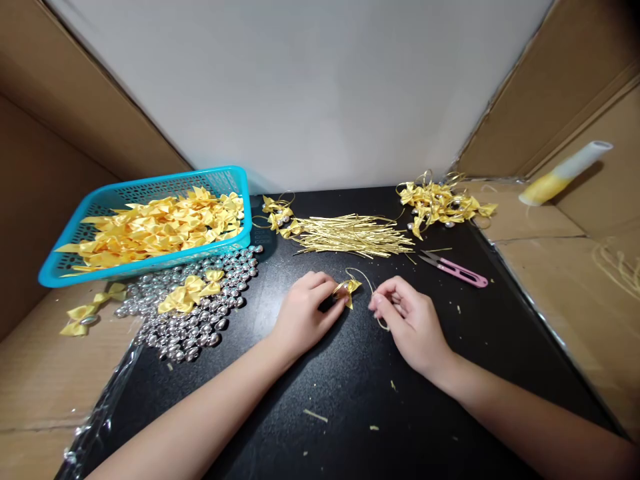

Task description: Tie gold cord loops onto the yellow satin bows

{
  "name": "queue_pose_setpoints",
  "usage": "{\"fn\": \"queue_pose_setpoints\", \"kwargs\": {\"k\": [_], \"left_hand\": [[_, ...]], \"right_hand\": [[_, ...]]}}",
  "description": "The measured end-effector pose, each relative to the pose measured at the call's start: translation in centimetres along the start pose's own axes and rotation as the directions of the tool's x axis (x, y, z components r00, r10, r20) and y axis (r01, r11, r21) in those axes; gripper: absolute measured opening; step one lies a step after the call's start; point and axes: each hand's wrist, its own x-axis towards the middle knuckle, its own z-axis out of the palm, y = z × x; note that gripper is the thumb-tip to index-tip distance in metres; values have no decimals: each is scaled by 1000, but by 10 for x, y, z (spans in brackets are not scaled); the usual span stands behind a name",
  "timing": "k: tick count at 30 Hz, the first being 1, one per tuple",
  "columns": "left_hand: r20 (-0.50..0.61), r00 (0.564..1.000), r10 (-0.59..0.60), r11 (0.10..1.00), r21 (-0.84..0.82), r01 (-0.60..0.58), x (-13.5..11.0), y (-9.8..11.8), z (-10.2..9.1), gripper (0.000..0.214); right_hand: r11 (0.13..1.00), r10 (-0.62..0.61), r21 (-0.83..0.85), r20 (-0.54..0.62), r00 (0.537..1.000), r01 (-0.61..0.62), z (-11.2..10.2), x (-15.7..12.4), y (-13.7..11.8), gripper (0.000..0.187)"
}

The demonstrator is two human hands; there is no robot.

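My left hand (305, 310) is closed, pinching a small yellow ribbon bow (349, 289) just above the black table (350, 400). My right hand (407, 320) is closed in a pinch on a thin gold cord (370, 287) that loops up from the bow. The two hands are close together, a few centimetres apart, near the middle of the table. What sits under the bow between my left fingers is hidden.
A blue basket (65, 273) of yellow bows stands at the left. Silver beads (200, 320) with loose bows lie in front of it. Behind my hands lies a bundle of gold cords (350, 235), finished bows (440, 203) far right, pink snips (457, 270) beside them. Cardboard walls surround the table.
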Motion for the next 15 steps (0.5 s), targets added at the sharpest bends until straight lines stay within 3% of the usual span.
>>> {"fn": "queue_pose_setpoints", "kwargs": {"k": [3,6,10,15], "left_hand": [[-26,999,47,999,1,-47,0,1,1,10],[-56,993,105,994,-36,-107,-1,2,3,10],[-98,990,105,983,-140,-118,-3,6,4,11],[-147,984,95,968,-216,-126,-4,10,1,7]], "right_hand": [[993,-112,-31,4,994,112,-2,5,0,13],[982,-168,-73,99,981,175,-3,10,-2,13],[990,-134,-30,159,978,141,-1,11,0,12],[986,-56,166,153,987,30,1,10,4,10]]}}
